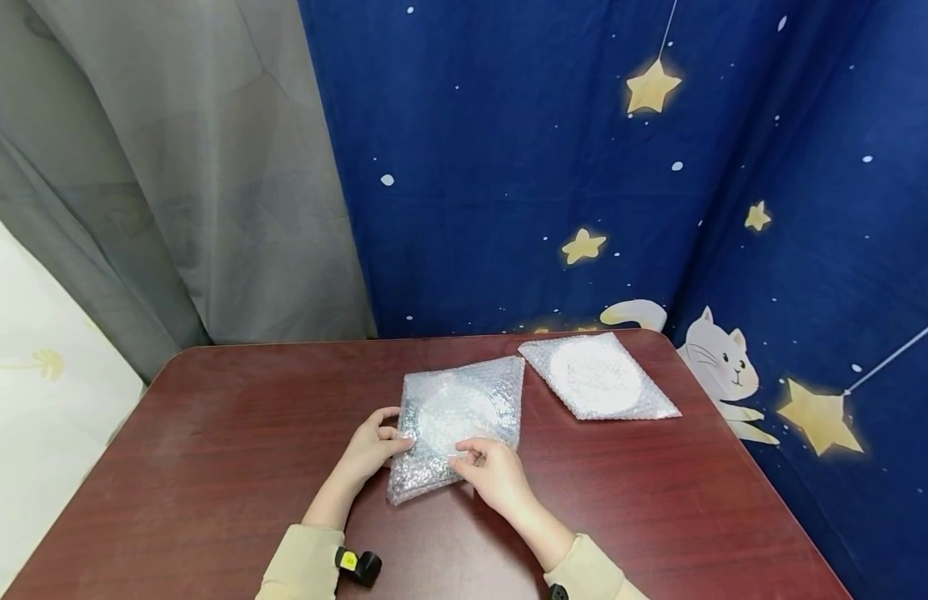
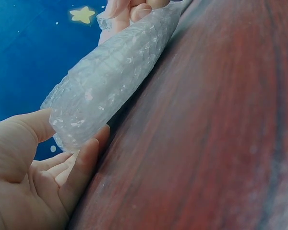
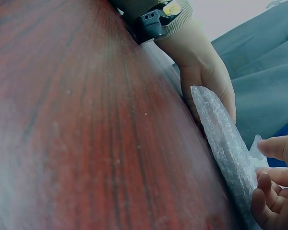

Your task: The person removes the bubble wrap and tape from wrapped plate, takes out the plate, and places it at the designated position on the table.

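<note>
A flat bubble-wrapped package [image 1: 456, 412] with a round pale shape inside lies on the table in front of me. My left hand [image 1: 371, 447] holds its left edge, thumb on top and fingers underneath, as the left wrist view shows around the bubble wrap [image 2: 115, 76]. Over the package's near right part, my right hand [image 1: 497, 477] pinches a small loose flap of bubble wrap [image 3: 257, 146] between thumb and fingers. What exactly is wrapped inside is blurred by the plastic.
A second bubble-wrapped package [image 1: 594, 377], also with a round white shape inside, lies at the table's back right. The dark red wooden table [image 1: 231, 467] ends at a grey curtain [image 1: 231, 208] and a blue star-patterned curtain [image 1: 494, 167].
</note>
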### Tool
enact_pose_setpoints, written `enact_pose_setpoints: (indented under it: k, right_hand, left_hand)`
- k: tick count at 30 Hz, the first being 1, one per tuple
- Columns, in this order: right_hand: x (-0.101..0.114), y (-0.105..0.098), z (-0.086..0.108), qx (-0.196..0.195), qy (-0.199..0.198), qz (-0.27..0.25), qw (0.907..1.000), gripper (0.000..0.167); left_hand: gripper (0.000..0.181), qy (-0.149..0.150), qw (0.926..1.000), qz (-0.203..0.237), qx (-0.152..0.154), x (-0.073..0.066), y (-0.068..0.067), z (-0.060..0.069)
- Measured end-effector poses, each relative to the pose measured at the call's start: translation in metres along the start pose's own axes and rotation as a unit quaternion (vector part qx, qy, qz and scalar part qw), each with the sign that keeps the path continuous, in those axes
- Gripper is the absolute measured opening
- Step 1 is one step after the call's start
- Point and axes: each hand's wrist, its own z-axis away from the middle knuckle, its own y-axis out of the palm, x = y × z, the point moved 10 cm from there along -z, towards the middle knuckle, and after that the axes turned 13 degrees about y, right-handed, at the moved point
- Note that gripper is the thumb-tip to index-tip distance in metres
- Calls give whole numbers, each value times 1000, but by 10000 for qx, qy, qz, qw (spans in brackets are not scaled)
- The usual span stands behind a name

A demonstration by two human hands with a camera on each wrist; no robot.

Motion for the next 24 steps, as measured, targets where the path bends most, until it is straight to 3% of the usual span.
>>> enact_pose_setpoints:
  k: [4,11,14,16,24]
  right_hand:
    - [1,0,0,23,-15,-8,10000,23]
    - [1,0,1,3,-90,-59,9999,21]
    - [1,1,1,40,-84,-141,9999,22]
    - [1,1,1,60,-81,-181,9998,23]
    - [0,1,0,98,-48,-287,9995,25]
  left_hand:
    - [64,-37,10000,-4,-3,-2,0,1]
    - [61,27,9999,11,112,-33,2,12]
    - [62,-15,9999,27,124,-35,2,14]
    - [61,46,9999,22,127,-34,2,13]
    - [64,46,10000,18,-2,0,0,-1]
